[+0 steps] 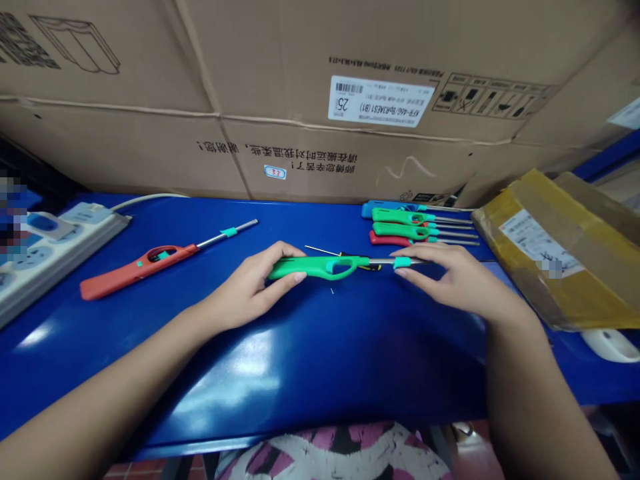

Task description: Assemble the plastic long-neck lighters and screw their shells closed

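Note:
A green long-nosed lighter [320, 267] lies level just above the blue table [310, 360]. My left hand [253, 288] is closed round the rear end of its green handle. My right hand [453, 277] pinches the metal tube near a teal collar [401, 263]. A thin wire [323, 251] sticks out behind the trigger part. A red lighter [150, 263] with a teal collar lies apart on the left of the table.
Several finished lighters [410, 227], blue, green and red, lie stacked at the back right. Large cardboard boxes [300, 93] wall off the rear. A white power strip [45, 247] sits far left, a yellow taped parcel [560, 247] far right, a white object [613, 345] below it.

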`<state>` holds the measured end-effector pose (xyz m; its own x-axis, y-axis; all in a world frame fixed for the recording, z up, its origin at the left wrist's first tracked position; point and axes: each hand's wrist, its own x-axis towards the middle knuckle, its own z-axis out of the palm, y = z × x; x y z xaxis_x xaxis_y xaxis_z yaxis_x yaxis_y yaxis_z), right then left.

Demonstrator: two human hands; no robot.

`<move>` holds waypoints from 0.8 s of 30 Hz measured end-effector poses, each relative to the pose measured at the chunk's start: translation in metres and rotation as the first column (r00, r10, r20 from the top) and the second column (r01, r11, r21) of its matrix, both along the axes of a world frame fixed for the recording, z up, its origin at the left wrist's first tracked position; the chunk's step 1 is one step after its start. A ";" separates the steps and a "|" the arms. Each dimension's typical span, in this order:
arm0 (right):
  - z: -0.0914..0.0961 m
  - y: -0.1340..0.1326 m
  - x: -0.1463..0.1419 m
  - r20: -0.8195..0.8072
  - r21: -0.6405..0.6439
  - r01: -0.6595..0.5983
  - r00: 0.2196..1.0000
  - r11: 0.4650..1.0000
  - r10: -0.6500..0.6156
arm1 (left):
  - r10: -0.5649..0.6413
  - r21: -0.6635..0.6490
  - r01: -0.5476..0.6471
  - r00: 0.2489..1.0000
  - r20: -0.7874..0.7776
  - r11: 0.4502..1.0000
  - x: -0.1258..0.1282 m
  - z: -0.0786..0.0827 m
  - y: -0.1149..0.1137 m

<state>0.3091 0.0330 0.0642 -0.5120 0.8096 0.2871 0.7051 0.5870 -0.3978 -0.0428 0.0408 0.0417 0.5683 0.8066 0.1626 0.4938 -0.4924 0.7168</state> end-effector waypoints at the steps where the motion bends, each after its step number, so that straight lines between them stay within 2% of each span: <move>1: -0.001 0.000 0.002 0.039 0.056 -0.002 0.999 0.998 0.000 | 0.025 -0.002 -0.025 0.999 0.027 1.000 -0.001 0.000 0.002; 5: -0.005 0.000 -0.004 0.124 0.217 -0.047 0.992 0.975 0.021 | 0.054 -0.042 -0.050 0.994 0.096 0.998 0.000 -0.003 0.002; 9: -0.008 -0.003 -0.016 0.188 0.299 -0.093 0.981 0.950 0.036 | 0.103 -0.058 -0.095 0.982 0.156 0.994 0.003 -0.007 -0.002; 12: -0.011 -0.006 -0.025 0.250 0.334 -0.138 0.967 0.932 0.053 | 0.126 -0.048 -0.120 0.982 0.139 0.992 0.007 -0.010 -0.005; 15: -0.017 -0.010 -0.035 0.293 0.309 -0.166 0.953 0.936 0.072 | 0.072 -0.079 -0.063 0.991 0.116 0.995 0.012 -0.011 -0.007; 19: -0.026 -0.016 -0.046 0.298 0.254 -0.240 0.941 0.937 0.160 | -0.030 -0.159 0.045 0.995 0.091 0.986 0.016 -0.013 -0.011; 24: -0.032 -0.022 -0.051 0.294 0.113 -0.252 0.933 0.961 0.210 | -0.046 -0.212 0.064 0.995 0.085 0.975 0.017 -0.016 -0.012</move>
